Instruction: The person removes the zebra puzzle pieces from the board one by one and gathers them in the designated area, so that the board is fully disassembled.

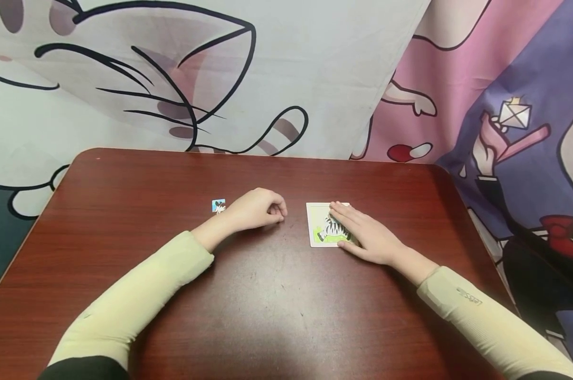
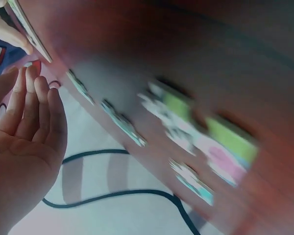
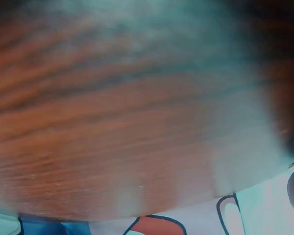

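My left hand [image 1: 257,209] is over the table with fingers loosely bent and nothing in it; the left wrist view shows the same empty hand [image 2: 32,122]. By its wrist lies a small blue piece with a zebra's head [image 1: 218,205]. Several flat picture pieces [image 2: 174,117] lie on the table in the left wrist view, blurred; the head view hides most behind the left hand and wrist. My right hand [image 1: 368,235] rests with extended fingers on the right part of a square white-edged zebra card [image 1: 318,227], covering some of it.
The reddish-brown wooden table [image 1: 267,295] reaches back to a hanging white cloth [image 1: 315,63] with cartoon outlines. A pink and blue printed cloth [image 1: 476,79] hangs at the right. The right wrist view shows mostly blurred tabletop [image 3: 127,147].
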Available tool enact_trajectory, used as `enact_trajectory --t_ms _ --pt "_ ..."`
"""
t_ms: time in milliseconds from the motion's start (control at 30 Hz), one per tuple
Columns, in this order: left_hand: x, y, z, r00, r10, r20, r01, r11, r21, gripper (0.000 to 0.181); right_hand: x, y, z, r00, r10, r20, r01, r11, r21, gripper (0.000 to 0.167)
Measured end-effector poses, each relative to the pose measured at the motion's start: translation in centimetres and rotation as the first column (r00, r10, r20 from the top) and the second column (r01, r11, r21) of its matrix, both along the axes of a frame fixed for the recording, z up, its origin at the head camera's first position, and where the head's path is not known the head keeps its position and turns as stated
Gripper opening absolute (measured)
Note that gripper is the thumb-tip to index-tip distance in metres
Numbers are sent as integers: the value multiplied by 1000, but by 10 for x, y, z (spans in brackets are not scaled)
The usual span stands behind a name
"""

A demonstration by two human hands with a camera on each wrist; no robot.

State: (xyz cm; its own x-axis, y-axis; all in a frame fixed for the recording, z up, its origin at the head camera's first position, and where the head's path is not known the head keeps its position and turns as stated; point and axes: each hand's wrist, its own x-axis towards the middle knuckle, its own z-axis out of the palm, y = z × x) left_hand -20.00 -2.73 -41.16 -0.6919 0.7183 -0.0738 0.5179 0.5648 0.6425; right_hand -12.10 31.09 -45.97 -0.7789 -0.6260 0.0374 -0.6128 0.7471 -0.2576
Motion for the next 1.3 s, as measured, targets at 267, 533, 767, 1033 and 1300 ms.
enact_trajectory --t_ms 267,533,767,1033,1300 --pt "-4 33 1 1000 -23 -2 23 1000 12 5 0 9 -4 1000 -8 -16 8 1000 -16 79" --pt "-7 62 1 999 -33 -13 33 999 7 6 3 15 -4 999 -14 -35 14 1000 -2 81" --pt "-10 82 -1 999 -32 -27 31 999 -6 10 4 17 -5 999 -4 -40 5 1000 30 83" --pt "-11 100 -5 997 -75 -19 74 996 -51 12 4 18 -5 998 9 -59 -7 1000 26 83" --pt "-10 113 -9 997 -81 4 81 993 -83 15 4 17 -5 998 14 -64 -13 1000 12 84"
